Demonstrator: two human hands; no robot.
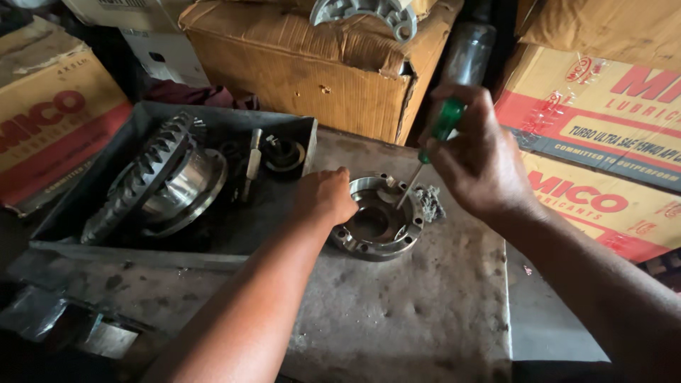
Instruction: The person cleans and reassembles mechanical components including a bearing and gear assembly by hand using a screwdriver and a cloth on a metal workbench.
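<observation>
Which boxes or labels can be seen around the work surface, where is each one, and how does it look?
Plain carton: behind centre, brown, crumpled, torn corner.
Printed carton: far left, tan with red band.
Printed cartons: stacked right, tan, with red and dark bands.
Pale box: rear left, whitish.
No screens or signs.

Two hands (pixel 325 197) are counted, one green-handled screwdriver (pixel 441 126), one round metal housing (pixel 376 225), one big ring gear (pixel 152 183), one metal tray (pixel 78 213), roughly five cardboard boxes (pixel 312 67).

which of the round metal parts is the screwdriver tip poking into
The flat ring-shaped housing lying on the bench under the left hand. The right hand holds the green-handled screwdriver to it. The big toothed gear sits apart in the grey tray.
</observation>
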